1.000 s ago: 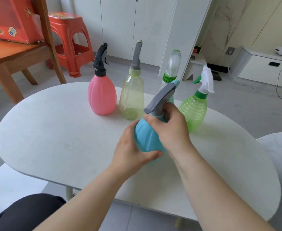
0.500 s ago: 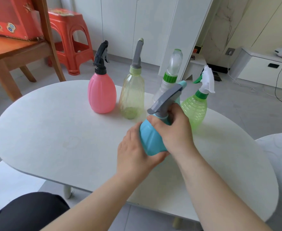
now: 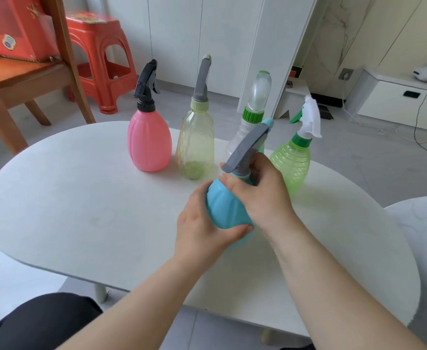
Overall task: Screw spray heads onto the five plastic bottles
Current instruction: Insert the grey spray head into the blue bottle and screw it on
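tightening looks to be the step in hand: the blue bottle is tilted, its base toward the person, over the near middle of the white table. whether the base touches the tabletop cannot be told; the hands hide it.

left hand cupped round the lower body of the blue bottle, thumb along its underside, holding it steady. right hand wrapped over the shoulder and neck, fingers closed about the collar just below the grey spray head. head leans up and away from the person, nozzle tip pointing off toward the clear bottle.

other four stand upright in a row beyond the blue bottle, well apart from the hands:
- pink bottle, black head, far left of the row
- pale yellow bottle, grey head, next to it
- clear bottle, green collar, partly hidden behind the grey spray head
- green bottle, white head, just beyond the right hand

all four appear capped, so judged from the row this is the last of five.

how far the collar is threaded is hidden under the fingers. next move likely calls for the right hand to twist the collar while the left counter-holds, until it stops; then stand the bottle upright beside the others. risk: a tilted head cross-threading.
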Available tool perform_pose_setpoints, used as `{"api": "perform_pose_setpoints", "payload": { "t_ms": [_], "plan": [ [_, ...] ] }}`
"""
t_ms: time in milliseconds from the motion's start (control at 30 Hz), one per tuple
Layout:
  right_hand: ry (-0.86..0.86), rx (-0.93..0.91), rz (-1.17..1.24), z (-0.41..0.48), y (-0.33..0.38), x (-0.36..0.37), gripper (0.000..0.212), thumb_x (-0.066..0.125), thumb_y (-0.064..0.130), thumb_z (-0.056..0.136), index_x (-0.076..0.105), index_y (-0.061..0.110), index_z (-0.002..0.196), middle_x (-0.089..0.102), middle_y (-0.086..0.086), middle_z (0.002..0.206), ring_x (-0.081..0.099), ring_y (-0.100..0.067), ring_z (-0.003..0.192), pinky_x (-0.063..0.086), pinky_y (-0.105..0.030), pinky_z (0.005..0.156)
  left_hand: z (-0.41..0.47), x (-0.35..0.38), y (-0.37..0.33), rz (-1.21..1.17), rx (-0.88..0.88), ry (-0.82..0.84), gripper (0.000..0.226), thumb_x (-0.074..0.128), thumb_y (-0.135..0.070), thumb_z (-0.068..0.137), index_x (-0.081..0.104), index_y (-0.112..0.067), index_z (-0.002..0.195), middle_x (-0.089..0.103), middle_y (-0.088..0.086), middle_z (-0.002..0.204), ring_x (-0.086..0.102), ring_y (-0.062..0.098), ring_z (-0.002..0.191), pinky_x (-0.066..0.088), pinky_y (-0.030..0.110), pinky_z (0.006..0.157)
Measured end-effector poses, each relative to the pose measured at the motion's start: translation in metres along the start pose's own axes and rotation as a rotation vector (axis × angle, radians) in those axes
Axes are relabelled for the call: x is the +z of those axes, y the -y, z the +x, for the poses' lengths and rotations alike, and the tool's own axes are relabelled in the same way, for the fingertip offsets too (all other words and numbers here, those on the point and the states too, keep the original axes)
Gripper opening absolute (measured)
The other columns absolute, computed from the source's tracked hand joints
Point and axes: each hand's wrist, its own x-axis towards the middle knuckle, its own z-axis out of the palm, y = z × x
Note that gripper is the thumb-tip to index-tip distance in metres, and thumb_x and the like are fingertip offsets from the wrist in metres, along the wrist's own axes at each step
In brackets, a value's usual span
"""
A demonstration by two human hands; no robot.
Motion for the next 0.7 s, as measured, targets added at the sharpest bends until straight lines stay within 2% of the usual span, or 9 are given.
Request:
{"api": "perform_pose_setpoints", "payload": {
  "t_ms": [67,167,267,333,400,500,567,633,700],
  "plan": [
    [0.005,-0.005,-0.012,0.001,-0.001,-0.001,0.018,0.068,0.014,0.072,0.055,0.023,0.082,0.065,0.008,0.084,0.06,-0.01,0.083,0.047,-0.025,0.078,0.001,-0.001,0.001,0.15,0.066,0.006,0.095,0.078,-0.041,0.054,0.029,-0.022,0.133,0.049,-0.002,0.129,0.046,0.017,0.118,0.037,0.034,0.099],
    [0.21,0.028,0.107,0.007,0.001,-0.018,0.018,0.063,0.004,0.075,0.057,0.018,0.086,0.068,-0.001,0.094,0.061,-0.001,0.082,0.048,-0.017,0.079,0.012,-0.024,0.006,0.11,0.122,0.251,0.102,0.073,-0.051,0.049,0.026,-0.025,0.135,0.043,-0.005,0.136,0.038,0.011,0.126,0.03,0.026,0.104],
    [0.492,0.067,0.249,0.008,0.003,-0.03,0.022,0.062,0.003,0.072,0.059,0.02,0.085,0.071,0.012,0.086,0.062,-0.001,0.085,0.049,-0.014,0.079,0.018,-0.036,0.009,-0.124,0.024,0.47,0.101,0.076,-0.039,0.044,0.027,-0.032,0.133,0.045,-0.015,0.13,0.043,0.0,0.121,0.037,0.019,0.098],
    [0.577,0.082,0.249,0.008,0.006,-0.029,0.022,0.061,0.005,0.07,0.06,0.02,0.085,0.071,0.016,0.083,0.062,-0.001,0.086,0.049,-0.014,0.076,0.019,-0.032,0.01,-0.243,-0.039,0.521,0.093,0.078,-0.03,0.042,0.032,-0.042,0.123,0.053,-0.014,0.117,0.054,-0.004,0.106,0.048,0.018,0.084],
    [0.513,0.079,0.222,0.009,0.007,-0.024,0.021,0.062,0.003,0.074,0.06,0.022,0.083,0.07,0.017,0.083,0.062,0.001,0.084,0.049,-0.013,0.076,0.019,-0.027,0.009,-0.306,-0.076,0.461,0.082,0.078,-0.03,0.039,0.038,-0.047,0.108,0.057,-0.015,0.107,0.059,-0.005,0.094,0.051,0.016,0.074],
    [0.239,0.019,0.093,0.006,0.006,-0.011,0.019,0.063,0.009,0.077,0.058,0.027,0.079,0.066,0.011,0.088,0.06,0.0,0.082,0.047,-0.018,0.082,0.012,-0.015,0.008,-0.33,-0.063,0.261,0.068,0.077,-0.03,0.043,0.039,-0.049,0.097,0.055,-0.02,0.101,0.055,-0.017,0.083,0.045,0.003,0.061],
    [0.128,-0.061,-0.023,0.003,0.005,-0.002,0.02,0.065,0.013,0.075,0.055,0.03,0.075,0.063,0.017,0.083,0.056,0.008,0.075,0.044,-0.01,0.075,0.004,-0.007,0.008,-0.278,-0.037,0.17,0.07,0.076,-0.035,0.044,0.034,-0.052,0.097,0.051,-0.024,0.103,0.05,-0.021,0.088,0.041,-0.001,0.061],
    [0.146,-0.081,-0.075,0.003,0.007,0.0,0.021,0.066,0.014,0.073,0.053,0.029,0.071,0.062,0.018,0.079,0.056,0.009,0.07,0.043,-0.008,0.069,0.001,-0.006,0.009,-0.23,-0.01,0.141,0.072,0.075,-0.038,0.043,0.031,-0.054,0.097,0.048,-0.025,0.106,0.045,-0.022,0.093,0.039,-0.003,0.066],
    [0.214,-0.026,-0.082,0.007,0.012,-0.006,0.016,0.069,0.017,0.071,0.055,0.023,0.069,0.062,0.016,0.069,0.056,0.001,0.066,0.045,-0.016,0.066,0.005,-0.012,0.012,-0.217,0.003,0.202,0.079,0.077,-0.037,0.042,0.03,-0.053,0.104,0.048,-0.019,0.113,0.045,-0.017,0.101,0.04,0.0,0.073]
  ]
}}
